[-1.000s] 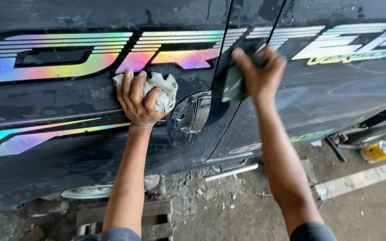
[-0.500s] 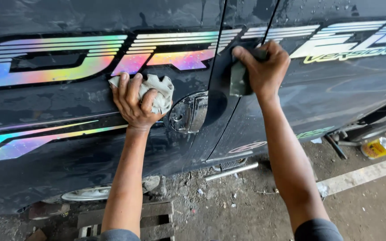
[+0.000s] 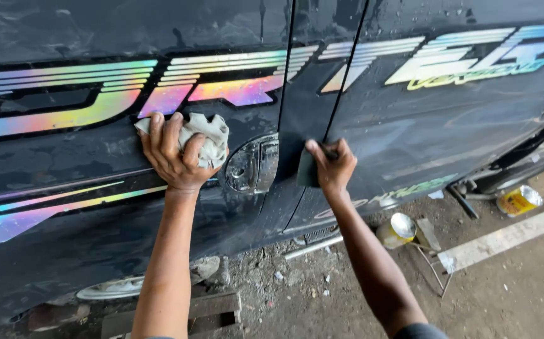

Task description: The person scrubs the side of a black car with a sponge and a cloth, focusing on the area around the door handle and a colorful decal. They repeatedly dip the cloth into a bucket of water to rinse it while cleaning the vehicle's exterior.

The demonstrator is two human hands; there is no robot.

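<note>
While the right hand (image 3: 333, 168) presses a small dark block (image 3: 308, 171) flat against the dark vehicle body (image 3: 410, 132), its fingers are curled together over the block's far edge and the thumb hooks the top, so the block sits just to the left of the knuckles, beside the seam between two panels. To rub well here, I'd judge the block should stay flat to the panel, with even pressure and no corner digging in at the seam. Farther left, the left hand (image 3: 174, 157) has its fingers spread apart over a crumpled pale rag (image 3: 206, 141), pinning it to the door; the rag bulges out past the fingertips toward a chrome door handle (image 3: 253, 166), which lies between the two hands. It looks sensible to keep the rag bunched so it can wipe up close behind the block. Above both sets of fingers runs a rainbow-sheen decal (image 3: 234, 88), worth steering clear of. Below the right wrist, on the dirty ground, stands an open tin (image 3: 397, 229), and farther off a yellow can (image 3: 518, 201).
</note>
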